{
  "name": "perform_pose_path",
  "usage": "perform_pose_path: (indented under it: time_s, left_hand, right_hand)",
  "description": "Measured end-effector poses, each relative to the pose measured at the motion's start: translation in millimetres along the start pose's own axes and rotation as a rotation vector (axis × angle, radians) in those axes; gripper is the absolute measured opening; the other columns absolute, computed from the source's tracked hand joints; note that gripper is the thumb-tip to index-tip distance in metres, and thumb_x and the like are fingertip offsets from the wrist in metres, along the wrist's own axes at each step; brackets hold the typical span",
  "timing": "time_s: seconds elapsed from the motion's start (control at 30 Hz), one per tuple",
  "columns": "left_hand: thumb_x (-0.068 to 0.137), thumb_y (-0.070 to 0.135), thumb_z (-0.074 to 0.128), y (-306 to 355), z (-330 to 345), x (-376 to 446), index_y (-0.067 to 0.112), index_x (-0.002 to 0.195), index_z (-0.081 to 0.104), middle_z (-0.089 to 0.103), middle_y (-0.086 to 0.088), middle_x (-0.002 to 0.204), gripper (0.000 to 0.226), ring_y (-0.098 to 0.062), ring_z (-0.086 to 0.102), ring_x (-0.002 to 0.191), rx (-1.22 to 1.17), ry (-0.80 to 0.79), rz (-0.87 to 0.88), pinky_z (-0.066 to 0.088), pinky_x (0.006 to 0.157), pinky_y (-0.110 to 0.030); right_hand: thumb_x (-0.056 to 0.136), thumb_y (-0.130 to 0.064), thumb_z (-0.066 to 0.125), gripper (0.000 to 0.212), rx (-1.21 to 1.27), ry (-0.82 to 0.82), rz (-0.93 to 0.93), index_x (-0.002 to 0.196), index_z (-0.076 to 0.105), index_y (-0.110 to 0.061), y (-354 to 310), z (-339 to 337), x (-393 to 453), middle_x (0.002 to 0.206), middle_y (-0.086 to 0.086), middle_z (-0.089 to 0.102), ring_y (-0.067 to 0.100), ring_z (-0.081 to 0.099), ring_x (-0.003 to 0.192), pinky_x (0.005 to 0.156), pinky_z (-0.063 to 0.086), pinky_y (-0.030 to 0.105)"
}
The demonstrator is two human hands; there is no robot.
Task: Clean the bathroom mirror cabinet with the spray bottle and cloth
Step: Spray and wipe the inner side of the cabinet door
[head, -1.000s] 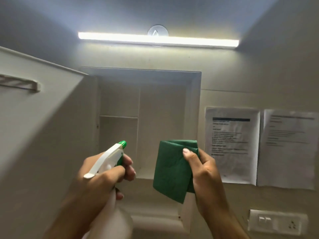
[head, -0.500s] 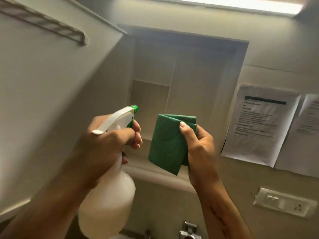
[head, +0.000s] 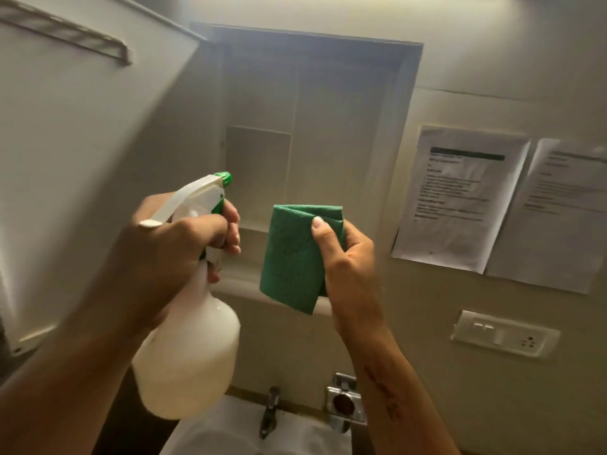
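Overhead, head view: the left hand (head: 170, 254) grasps one translucent white plastic spray bottle (head: 190, 349), its green nozzle aimed into the open, matte white cabinet (head: 328, 126). The right hand (head: 348, 257) pinches one folded, textured green cloth (head: 292, 254) before the cabinet's lower edge. Two printed sheets (head: 460, 198) hang rightward. Compared with half a second earlier, the basin tap (head: 269, 412) shows more fully.
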State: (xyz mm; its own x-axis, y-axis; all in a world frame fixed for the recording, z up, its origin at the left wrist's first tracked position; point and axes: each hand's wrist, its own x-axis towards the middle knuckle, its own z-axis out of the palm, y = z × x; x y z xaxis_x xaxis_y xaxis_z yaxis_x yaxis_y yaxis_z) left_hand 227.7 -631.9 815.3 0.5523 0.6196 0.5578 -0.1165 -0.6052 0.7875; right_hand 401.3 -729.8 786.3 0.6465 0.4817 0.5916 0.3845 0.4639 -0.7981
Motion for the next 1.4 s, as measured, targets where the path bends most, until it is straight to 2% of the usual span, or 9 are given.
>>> perform_pose_path:
  time_s: [0.13, 0.43, 0.53, 0.7, 0.8, 0.93, 1.07, 1.27, 1.4]
  left_hand:
    - [0.081, 0.003, 0.052, 5.0, -1.8, -18.7, 0.013, 0.078, 0.068, 0.069, -0.006, 0.076, 0.02, -0.018, 0.066, 0.074, -0.16, 0.119, -0.065, 0.046, 0.049, -0.025]
    - [0.068, 0.017, 0.051, -18.5, -54.1, -59.4, 0.015, 0.078, 0.069, 0.068, -0.006, 0.075, 0.02, -0.017, 0.068, 0.073, -0.089, 0.319, -0.234, 0.044, 0.046, -0.024]
    - [0.067, 0.017, 0.051, -26.0, -73.4, -70.7, 0.014, 0.079, 0.068, 0.067, -0.004, 0.072, 0.022, -0.016, 0.068, 0.07, -0.068, 0.39, -0.271, 0.043, 0.044, -0.022]
    - [0.063, 0.017, 0.052, -45.0, -109.8, -85.5, 0.013, 0.083, 0.069, 0.068, -0.005, 0.073, 0.026, -0.018, 0.068, 0.072, -0.037, 0.497, -0.314, 0.044, 0.046, -0.024]
    - [0.065, 0.017, 0.053, -55.1, -128.3, -91.8, 0.013, 0.085, 0.069, 0.068, -0.005, 0.073, 0.026, -0.019, 0.069, 0.073, -0.016, 0.531, -0.335, 0.044, 0.045, -0.023]
    - [0.066, 0.018, 0.054, -66.9, -150.8, -97.9, 0.013, 0.086, 0.07, 0.068, -0.005, 0.075, 0.026, -0.018, 0.068, 0.074, -0.018, 0.554, -0.355, 0.045, 0.046, -0.022]
    - [0.064, 0.02, 0.055, -79.2, -165.5, -100.5, 0.015, 0.088, 0.071, 0.069, -0.007, 0.082, 0.029, -0.017, 0.069, 0.077, -0.008, 0.575, -0.374, 0.046, 0.047, -0.022]
    - [0.062, 0.021, 0.054, -93.4, -186.3, -100.9, 0.017, 0.086, 0.071, 0.07, -0.007, 0.081, 0.03, -0.022, 0.07, 0.08, 0.008, 0.599, -0.401, 0.046, 0.049, -0.023]
    - [0.061, 0.021, 0.054, -96.8, -192.8, -101.5, 0.015, 0.091, 0.07, 0.069, -0.008, 0.085, 0.034, -0.023, 0.071, 0.084, 0.001, 0.586, -0.398, 0.047, 0.049, -0.023]
  right_hand:
    - [0.094, -0.03, 0.064, 0.014, 0.021, -0.039, -0.004, 0.095, 0.071, -0.019, -0.1, 4.4, -11.5, 0.093, 0.01, 0.073, 0.03, 0.072, 0.087, 0.069, 0.058, 0.06]
    - [0.088, -0.026, 0.073, 0.014, -0.173, -0.28, -0.121, 0.096, 0.068, -0.016, 10.1, 59.1, -27.6, 0.086, -0.004, 0.071, 0.016, 0.069, 0.083, 0.07, 0.059, 0.049]
    - [0.09, -0.026, 0.071, 0.014, -0.289, -0.337, -0.208, 0.098, 0.065, -0.016, 18.8, 86.3, -29.7, 0.084, -0.01, 0.068, 0.007, 0.066, 0.08, 0.067, 0.059, 0.038]
    - [0.096, -0.02, 0.061, 0.04, -0.417, -0.527, -0.266, 0.132, 0.047, -0.03, 31.4, 132.8, -40.3, 0.095, -0.02, 0.055, -0.003, 0.059, 0.086, 0.063, 0.051, 0.012]
    - [0.101, -0.016, 0.05, 0.044, -0.513, -0.691, -0.295, 0.138, 0.043, -0.039, 37.8, 160.2, -49.8, 0.1, -0.011, 0.056, 0.003, 0.056, 0.083, 0.063, 0.049, 0.014]
    - [0.102, -0.018, 0.046, 0.029, -0.725, -0.847, -0.44, 0.121, 0.064, -0.032, 45.7, 197.6, -59.6, 0.112, -0.006, 0.06, 0.006, 0.052, 0.088, 0.068, 0.049, 0.016]
    - [0.094, -0.024, 0.048, 0.025, -0.849, -0.942, -0.475, 0.108, 0.067, -0.031, 51.4, 230.1, -71.1, 0.1, -0.004, 0.067, 0.016, 0.062, 0.087, 0.075, 0.057, 0.039]
    - [0.089, -0.02, 0.052, 0.034, -1.07, -1.06, -0.407, 0.122, 0.056, -0.026, 56.4, 271.4, -89.0, 0.085, 0.002, 0.063, 0.022, 0.064, 0.071, 0.063, 0.06, 0.04]
    - [0.088, -0.019, 0.054, 0.018, -1.177, -1.054, -0.389, 0.106, 0.058, -0.015, 63.0, 291.8, -91.8, 0.073, -0.001, 0.048, 0.023, 0.063, 0.073, 0.067, 0.06, 0.041]
